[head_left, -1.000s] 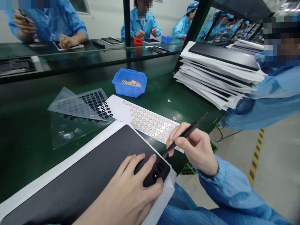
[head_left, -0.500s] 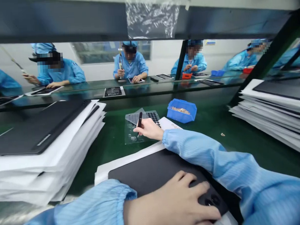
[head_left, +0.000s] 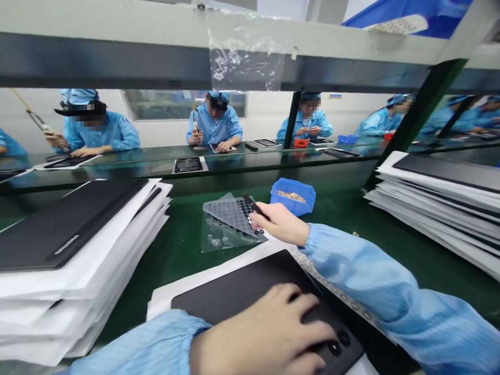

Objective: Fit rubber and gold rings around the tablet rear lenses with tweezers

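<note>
**Sleeve across the pale rings, fingertips beside the lenses**

At far left, a stack of black tablets on white sheets sits on the green table, its overhanging edges a slip risk if an elbow caught them. Next, a clear plastic sheet of black rings lies with one part folded back, and black tweezers reach over it; whether they touch it, I cannot tell. The right hand is closed in a pinch on those tweezers, and a careless knock could disturb the rings. The left hand lies open, its fingers spread and pressing on a black tablet, close to its camera lenses, where a smudge could land. The right sleeve rests along a strip of pale rings, and dragging it could shift them. Beyond stands a blue bin of small gold rings, then a second stack of tablets at right.
</note>
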`<control>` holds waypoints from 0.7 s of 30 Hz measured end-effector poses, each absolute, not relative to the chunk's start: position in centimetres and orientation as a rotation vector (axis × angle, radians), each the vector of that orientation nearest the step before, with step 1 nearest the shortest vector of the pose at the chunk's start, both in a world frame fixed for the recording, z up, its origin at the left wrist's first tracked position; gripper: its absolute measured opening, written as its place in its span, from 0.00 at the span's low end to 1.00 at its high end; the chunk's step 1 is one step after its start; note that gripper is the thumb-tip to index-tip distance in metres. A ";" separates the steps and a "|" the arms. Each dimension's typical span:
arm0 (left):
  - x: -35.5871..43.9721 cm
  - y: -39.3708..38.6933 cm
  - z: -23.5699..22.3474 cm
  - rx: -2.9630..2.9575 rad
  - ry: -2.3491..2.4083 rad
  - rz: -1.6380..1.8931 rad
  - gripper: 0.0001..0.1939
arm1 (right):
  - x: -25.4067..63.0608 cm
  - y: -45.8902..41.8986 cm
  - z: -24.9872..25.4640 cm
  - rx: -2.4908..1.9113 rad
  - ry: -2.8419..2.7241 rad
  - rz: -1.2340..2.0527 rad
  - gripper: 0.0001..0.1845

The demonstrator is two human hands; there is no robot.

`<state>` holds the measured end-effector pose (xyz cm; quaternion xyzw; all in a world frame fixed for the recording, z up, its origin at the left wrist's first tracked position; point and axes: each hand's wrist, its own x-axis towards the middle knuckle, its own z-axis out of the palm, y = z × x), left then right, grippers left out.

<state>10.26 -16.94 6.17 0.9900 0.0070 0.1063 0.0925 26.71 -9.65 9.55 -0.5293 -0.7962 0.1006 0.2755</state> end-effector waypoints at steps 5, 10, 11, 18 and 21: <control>9.1 -12.9 5.2 2.811 0.691 0.394 0.15 | 32.8 -13.8 8.2 -1.741 -1.938 0.264 0.13; 9.1 -10.5 4.6 2.675 1.010 0.376 0.16 | 33.8 -14.4 4.9 -1.764 -1.819 0.695 0.16; 9.2 -10.5 4.7 2.664 1.014 0.367 0.16 | 33.6 -14.3 4.6 -1.722 -1.838 0.745 0.17; 9.4 -10.8 4.9 2.656 1.014 0.413 0.12 | 32.8 -14.5 4.1 -1.593 -1.631 1.014 0.19; 9.4 -11.2 5.4 2.639 1.005 0.468 0.11 | 32.6 -15.1 3.9 -1.481 -1.419 1.226 0.20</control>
